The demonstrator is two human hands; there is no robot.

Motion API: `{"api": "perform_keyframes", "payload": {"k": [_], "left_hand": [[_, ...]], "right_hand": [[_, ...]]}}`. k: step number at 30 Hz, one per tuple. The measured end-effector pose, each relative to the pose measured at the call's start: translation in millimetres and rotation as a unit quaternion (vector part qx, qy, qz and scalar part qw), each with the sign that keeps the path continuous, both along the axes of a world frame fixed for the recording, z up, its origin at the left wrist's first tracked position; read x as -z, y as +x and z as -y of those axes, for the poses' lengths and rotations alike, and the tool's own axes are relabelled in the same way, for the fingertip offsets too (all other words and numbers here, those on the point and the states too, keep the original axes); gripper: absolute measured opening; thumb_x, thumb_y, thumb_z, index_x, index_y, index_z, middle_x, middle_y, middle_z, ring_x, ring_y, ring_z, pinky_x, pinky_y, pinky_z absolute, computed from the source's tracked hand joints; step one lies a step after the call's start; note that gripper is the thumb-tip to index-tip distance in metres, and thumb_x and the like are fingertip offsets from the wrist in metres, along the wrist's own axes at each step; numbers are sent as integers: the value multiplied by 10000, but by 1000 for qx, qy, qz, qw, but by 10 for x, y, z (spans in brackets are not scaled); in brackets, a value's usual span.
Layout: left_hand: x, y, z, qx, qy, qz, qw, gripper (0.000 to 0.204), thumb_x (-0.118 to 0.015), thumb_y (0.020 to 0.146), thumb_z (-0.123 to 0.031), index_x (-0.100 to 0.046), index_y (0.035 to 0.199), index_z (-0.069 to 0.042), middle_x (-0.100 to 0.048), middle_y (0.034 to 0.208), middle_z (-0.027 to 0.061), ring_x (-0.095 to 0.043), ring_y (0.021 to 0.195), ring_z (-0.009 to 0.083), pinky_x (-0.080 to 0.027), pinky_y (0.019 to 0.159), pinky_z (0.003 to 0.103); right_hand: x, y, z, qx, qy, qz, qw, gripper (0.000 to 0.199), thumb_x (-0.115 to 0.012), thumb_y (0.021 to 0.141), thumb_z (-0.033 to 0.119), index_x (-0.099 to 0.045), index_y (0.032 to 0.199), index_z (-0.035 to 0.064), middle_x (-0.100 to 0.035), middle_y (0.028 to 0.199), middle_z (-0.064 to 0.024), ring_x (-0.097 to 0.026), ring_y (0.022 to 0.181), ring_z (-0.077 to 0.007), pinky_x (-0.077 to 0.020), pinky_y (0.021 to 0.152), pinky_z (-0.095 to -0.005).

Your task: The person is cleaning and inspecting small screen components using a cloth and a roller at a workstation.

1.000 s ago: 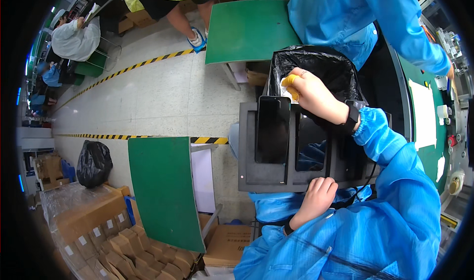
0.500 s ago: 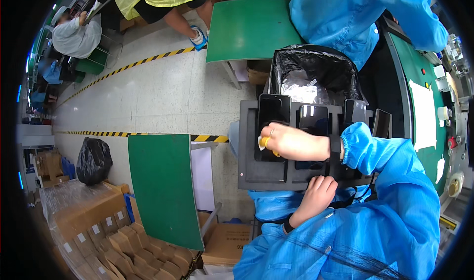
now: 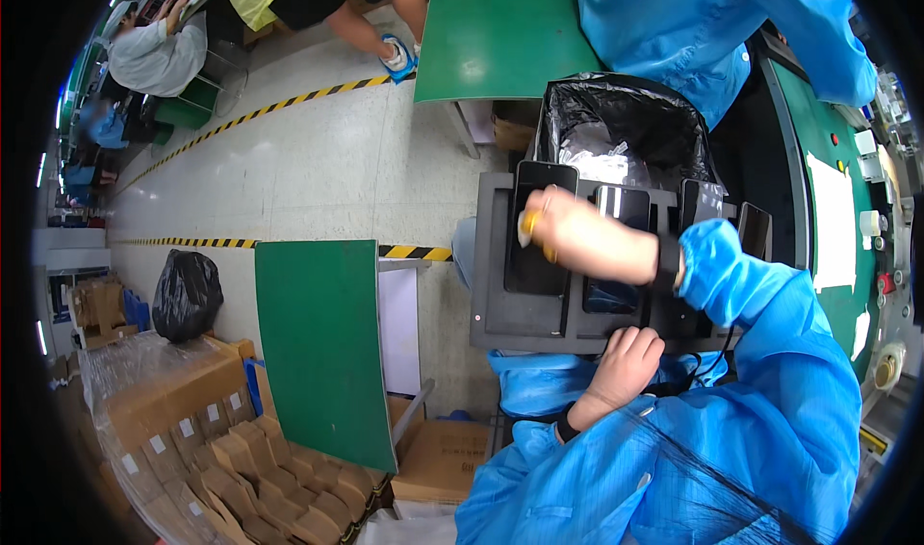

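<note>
A dark foam tray (image 3: 520, 329) lies in front of me, with several smartphones set in its slots. Over the leftmost phone (image 3: 531, 280), my right hand (image 3: 587, 237) is closed, blurred by motion. Yellow covers show on its fingertips, and a small white cloth (image 3: 525, 229) is pinched there, its shape hard to make out. Beside it lies another phone (image 3: 616, 295), partly hidden under my right wrist. My left hand (image 3: 626, 364) curls its fingers over the tray's near edge. Two more phones, one dark (image 3: 701, 203) and one at the right (image 3: 754, 229), stand tilted toward the far side.
Beyond the tray stands a bin lined with a black bag (image 3: 664, 126), holding clear plastic scraps. Green tables (image 3: 322, 343) are at the left and far side (image 3: 500, 45). Cartons (image 3: 173, 391) sit at lower left. A co-worker in blue (image 3: 674, 25) is close at the far right.
My right hand has moved up along the leftmost phone, toward its far end. The left hand keeps its place on the tray edge. The whole view has shifted slightly.
</note>
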State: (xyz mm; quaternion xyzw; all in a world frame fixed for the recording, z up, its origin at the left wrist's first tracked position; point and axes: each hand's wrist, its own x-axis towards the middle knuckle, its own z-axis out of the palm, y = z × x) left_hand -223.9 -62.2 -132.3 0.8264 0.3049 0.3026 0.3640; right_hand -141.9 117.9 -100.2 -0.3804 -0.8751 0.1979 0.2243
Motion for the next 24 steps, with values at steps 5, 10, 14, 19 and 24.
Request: {"api": "perform_keyframes", "payload": {"k": [5, 10, 14, 19, 24], "left_hand": [[7, -8, -14, 5, 6, 3, 1000, 138, -642, 794, -72, -596, 920, -39, -547, 943, 96, -530, 884, 277, -444, 823, 395], [8, -15, -9, -20, 30, 25, 999, 151, -639, 796, -71, -605, 938, -33, -540, 935, 98, -526, 885, 279, -444, 828, 398], [-18, -21, 3, 6, 1, -2, 1000, 145, -634, 792, -64, -602, 930, -34, -536, 927, 94, -524, 874, 277, -446, 819, 395], [-2, -20, 6, 8, 7, -10, 1000, 134, -635, 792, -70, -598, 918, -41, -541, 934, 92, -527, 870, 275, -446, 814, 393], [88, -33, 101, -23, 22, -22, 999, 241, -652, 815, -82, -642, 1048, -24, -606, 1040, 134, -579, 984, 311, -474, 890, 436]], "right_hand": [[46, -191, 338, -102, 7, 94, 990, 130, -606, 755, 54, -621, 865, -13, -537, 953, -116, -536, 875, -259, -516, 756, -312], [-36, -94, 531, -167, 8, 83, 982, 106, -599, 762, 97, -618, 743, -6, -543, 927, -98, -530, 875, -246, -536, 688, -296], [-206, 73, 335, -124, -20, 37, 991, 113, -633, 726, 64, -635, 812, -10, -560, 957, -120, -543, 878, -268, -522, 745, -332], [44, -146, 129, -30, 65, 103, 992, 98, -607, 746, 83, -614, 800, 2, -553, 928, -119, -543, 841, -259, -513, 700, -324], [-80, -153, 727, -184, -49, 38, 981, 130, -614, 752, 42, -623, 867, -18, -592, 995, -121, -575, 891, -270, -544, 776, -338]]}}
